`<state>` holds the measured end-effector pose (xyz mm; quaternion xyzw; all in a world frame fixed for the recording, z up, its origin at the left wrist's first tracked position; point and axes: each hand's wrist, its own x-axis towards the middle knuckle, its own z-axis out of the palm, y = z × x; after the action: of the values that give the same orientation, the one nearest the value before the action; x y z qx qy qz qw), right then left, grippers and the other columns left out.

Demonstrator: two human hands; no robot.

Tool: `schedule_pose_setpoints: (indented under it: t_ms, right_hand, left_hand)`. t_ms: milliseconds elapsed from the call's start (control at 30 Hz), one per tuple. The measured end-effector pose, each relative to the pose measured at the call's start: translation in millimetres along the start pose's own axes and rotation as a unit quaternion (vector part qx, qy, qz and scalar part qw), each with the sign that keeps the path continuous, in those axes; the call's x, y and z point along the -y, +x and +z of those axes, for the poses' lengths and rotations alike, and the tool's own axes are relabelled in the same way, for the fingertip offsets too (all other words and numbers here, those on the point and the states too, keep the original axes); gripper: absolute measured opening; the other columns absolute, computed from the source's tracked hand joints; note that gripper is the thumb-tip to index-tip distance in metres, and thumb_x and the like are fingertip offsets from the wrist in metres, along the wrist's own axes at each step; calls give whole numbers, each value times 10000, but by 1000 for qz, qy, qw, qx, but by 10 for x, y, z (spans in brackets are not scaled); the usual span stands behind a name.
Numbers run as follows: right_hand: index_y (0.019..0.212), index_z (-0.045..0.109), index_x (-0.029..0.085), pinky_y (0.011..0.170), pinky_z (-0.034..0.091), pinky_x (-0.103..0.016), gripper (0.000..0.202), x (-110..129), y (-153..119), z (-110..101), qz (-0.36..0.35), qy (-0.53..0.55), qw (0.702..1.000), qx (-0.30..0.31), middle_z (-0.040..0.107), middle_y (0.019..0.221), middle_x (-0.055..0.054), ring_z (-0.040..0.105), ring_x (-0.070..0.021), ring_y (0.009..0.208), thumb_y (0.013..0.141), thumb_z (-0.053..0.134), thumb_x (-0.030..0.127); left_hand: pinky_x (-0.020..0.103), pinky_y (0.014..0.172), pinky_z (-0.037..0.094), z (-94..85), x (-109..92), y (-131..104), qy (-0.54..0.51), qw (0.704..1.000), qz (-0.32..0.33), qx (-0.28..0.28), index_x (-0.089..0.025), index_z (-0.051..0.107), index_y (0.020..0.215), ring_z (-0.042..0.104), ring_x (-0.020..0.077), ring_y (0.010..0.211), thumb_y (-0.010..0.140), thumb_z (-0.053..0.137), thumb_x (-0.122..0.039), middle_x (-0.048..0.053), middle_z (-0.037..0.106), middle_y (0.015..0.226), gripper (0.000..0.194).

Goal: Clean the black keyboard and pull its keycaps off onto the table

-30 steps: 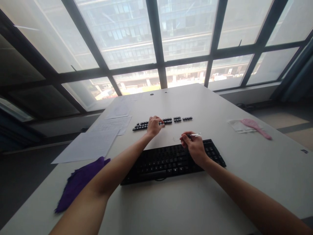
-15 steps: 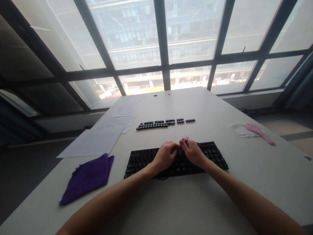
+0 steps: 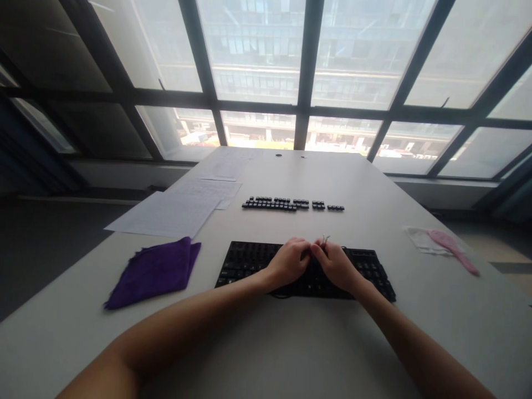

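A black keyboard (image 3: 249,255) lies across the white desk in front of me, many of its top-row keycaps apparently off. Over its middle, my left hand (image 3: 294,257) is closed, fingertips pinched and meeting the right hand; whatever they hold is hidden. My right hand (image 3: 331,261) is closed around a thin tool with pale wire-like prongs (image 3: 326,238) that stick up past the fingers. Both hands hover on or just above the keys; contact is hard to tell. Beyond the keyboard, loose black keycaps (image 3: 270,204) stand in rows, sorted in small groups.
A folded purple cloth (image 3: 155,272) is on the desk at left, with paper sheets (image 3: 166,213) behind it. At right, a pink hairbrush (image 3: 451,247) rests partly on a white tissue (image 3: 419,241). Large windows (image 3: 257,55) rise past the desk's far end.
The camera view has shifted, so the desk appears moved to the right. Both hands remain together over the keyboard's middle, with the pronged tool still in the right hand.
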<state>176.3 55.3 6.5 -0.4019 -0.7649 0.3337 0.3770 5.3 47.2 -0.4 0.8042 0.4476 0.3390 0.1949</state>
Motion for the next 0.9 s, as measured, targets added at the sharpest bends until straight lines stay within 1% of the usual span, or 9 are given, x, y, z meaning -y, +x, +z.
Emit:
schedule_pose_setpoints:
  t_ms: [133, 200, 300, 367, 467, 600, 667, 767, 900]
  right_hand:
    - [777, 581, 214, 689, 426, -312, 243, 49, -87, 68, -16, -72, 997, -7, 671, 749, -40, 599, -204, 691, 948, 535, 381]
    - [781, 579, 214, 687, 425, -313, 217, 22, -90, 82, -5, -77, 996, -34, 662, 738, -36, 592, -201, 680, 937, 537, 359]
    - [745, 575, 208, 662, 431, -297, 226, -49, -52, 61, 26, -14, 997, -71, 630, 678, -15, 568, -182, 651, 923, 517, 334]
    - [682, 555, 206, 591, 410, -275, 256, -87, -23, 33, 55, 36, 996, -66, 569, 591, 12, 513, -153, 571, 904, 517, 327]
    - [633, 520, 204, 486, 346, -252, 290, -109, 4, 1, 97, 109, 987, -74, 495, 519, 37, 418, -115, 474, 892, 512, 336]
    - [670, 528, 198, 435, 310, -236, 291, -109, 13, -4, 123, 192, 970, -85, 494, 526, 40, 405, -101, 442, 900, 512, 375]
    - [692, 538, 198, 441, 324, -233, 290, -118, 10, 2, 109, 197, 971, -85, 499, 528, 42, 419, -101, 445, 906, 529, 394]
    - [715, 544, 199, 458, 354, -235, 324, -133, 3, 11, 91, 189, 973, -101, 517, 534, 39, 444, -105, 452, 927, 532, 445]
    - [716, 541, 201, 441, 363, -235, 394, -118, 5, 8, 100, 195, 968, -120, 531, 553, 27, 473, -109, 453, 933, 526, 529]
  left_hand:
    - [318, 825, 478, -20, -43, -27, 20, 999, 31, 14, -200, 647, 860, 573, 210, 852, 814, 609, -161, 50, 641, 843, 71]
    - [327, 835, 478, -22, -53, -35, 36, 998, 35, 27, -206, 667, 893, 572, 227, 884, 769, 700, -229, 57, 644, 880, 130]
    - [348, 848, 466, -4, -30, -32, 46, 998, 25, 42, -226, 724, 912, 581, 239, 903, 752, 783, -371, 60, 662, 894, 223]
    - [356, 846, 457, 16, 1, -23, 42, 998, 13, 38, -244, 757, 899, 588, 233, 888, 765, 788, -410, 54, 673, 871, 216]
    - [348, 844, 458, 37, 40, -4, 21, 999, -1, 27, -253, 775, 880, 609, 216, 870, 794, 774, -383, 42, 689, 860, 156]
    - [317, 837, 482, 36, 36, 0, -25, 1000, -9, 4, -233, 771, 899, 637, 196, 867, 827, 745, -327, 44, 705, 923, 122]
    - [306, 842, 491, 26, 12, -10, -51, 999, -2, -1, -229, 755, 957, 646, 186, 871, 833, 732, -266, 39, 709, 941, 131]
    - [301, 836, 504, 5, -24, -25, -80, 997, -5, -5, -233, 689, 1081, 652, 175, 864, 821, 726, -178, 18, 711, 936, 269]
    - [299, 846, 513, -4, -32, -41, -75, 997, 10, -6, -224, 685, 1012, 644, 174, 890, 835, 697, -138, 29, 695, 967, 198]
